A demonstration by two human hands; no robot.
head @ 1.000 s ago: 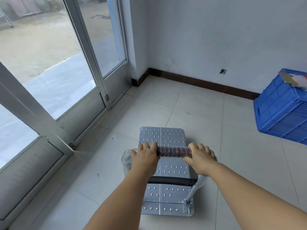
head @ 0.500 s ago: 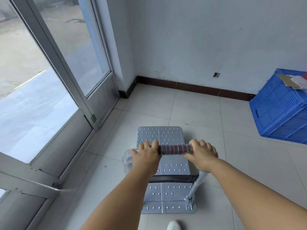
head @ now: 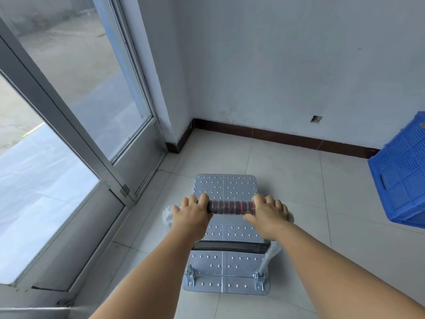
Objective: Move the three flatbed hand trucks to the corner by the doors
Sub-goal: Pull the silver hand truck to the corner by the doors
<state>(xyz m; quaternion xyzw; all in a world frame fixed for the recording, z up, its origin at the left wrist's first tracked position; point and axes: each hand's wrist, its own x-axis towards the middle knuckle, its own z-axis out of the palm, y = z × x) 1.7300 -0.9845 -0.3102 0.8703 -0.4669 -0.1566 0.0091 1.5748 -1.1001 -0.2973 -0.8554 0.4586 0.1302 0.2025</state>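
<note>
Overhead, grey-framed glass doors (head: 76, 125) run along the left of the truck (head: 226, 229), meeting a white wall (head: 287, 65) with a dark skirting. Bare pale floor tile (head: 282, 166) lies open between the truck's front edge and that corner. Right of the truck sits a blue perforated crate (head: 401, 178). The truck's deck is a studded silver rectangle with rounded corners. Left hand (head: 190, 215) and right hand (head: 268, 212) have fingers clamped round its ribbed black-and-red handle (head: 231, 207).
</note>
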